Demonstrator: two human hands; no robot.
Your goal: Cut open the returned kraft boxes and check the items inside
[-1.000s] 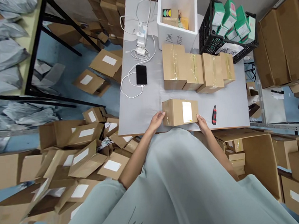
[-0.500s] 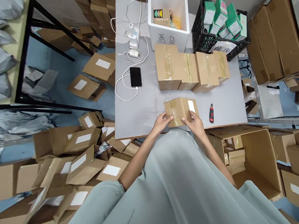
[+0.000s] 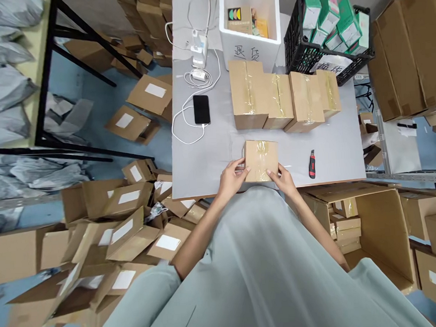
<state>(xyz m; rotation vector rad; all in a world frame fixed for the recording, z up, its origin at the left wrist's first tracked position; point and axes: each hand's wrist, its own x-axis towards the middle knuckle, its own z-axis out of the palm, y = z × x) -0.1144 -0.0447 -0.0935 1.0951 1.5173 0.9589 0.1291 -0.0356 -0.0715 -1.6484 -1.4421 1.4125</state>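
A small taped cardboard box (image 3: 261, 159) is between my two hands near the front edge of the table (image 3: 199, 167). My left hand (image 3: 232, 176) grips its left side, thumb toward the front and fingers partly behind it. On the right, my right hand (image 3: 283, 179) holds the other side, thumb on the front face. Clear tape runs down the middle of the side facing me. A red and black utility knife (image 3: 311, 165) lies to the right of my right hand. Beyond the box stand several taped cardboard boxes (image 3: 248, 94) in a row.
A white foam box (image 3: 250, 44) and a black crate (image 3: 303, 53) of green-and-white boxes stand at the back. At the left lie a phone (image 3: 201, 109) and a power strip (image 3: 199, 50). Opened cartons (image 3: 133, 239) cover the floor at left; a large carton (image 3: 383, 231) stands at right.
My hands have turned the small box, so its white label no longer shows and the taped seam now runs down its middle. The whole view has shifted slightly.
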